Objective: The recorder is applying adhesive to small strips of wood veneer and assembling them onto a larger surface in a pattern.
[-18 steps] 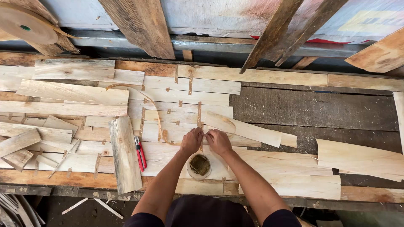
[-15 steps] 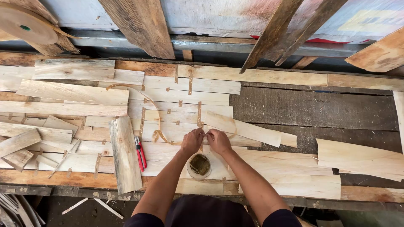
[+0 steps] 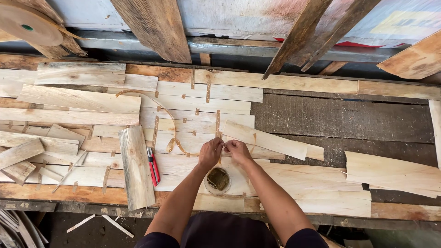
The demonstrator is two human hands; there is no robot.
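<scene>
Your left hand (image 3: 211, 151) and right hand (image 3: 238, 149) meet near the middle of the workbench (image 3: 344, 119), fingertips almost touching. Both pinch the end of a thin brown tape strip (image 3: 171, 124), so each hand is closed on it. From your fingers the strip runs away toward ten o'clock, curling in a loose loop over the pale veneer sheets (image 3: 202, 103), which are already patched with short brown tape tabs.

Just below your hands, at six o'clock and between your forearms, stands a small round container (image 3: 217, 180). It is open at the top and holds a dark, yellowish-brown mass; you cannot tell from here whether that is liquid or paste. Its rim sits on the veneer near the bench's near edge.

At nine o'clock from the container lies a red-handled utility knife (image 3: 153, 166), and just beyond it a curved slab of wood (image 3: 136, 167) lying lengthwise toward you. At two o'clock from your hands a loose veneer piece (image 3: 266, 140) lies slanted across the sheets. Far off at ten o'clock, in the upper corner, a large roll of brown tape (image 3: 27, 23) rests by the wall. Loose veneer offcuts (image 3: 32, 147) are piled at nine o'clock.
</scene>
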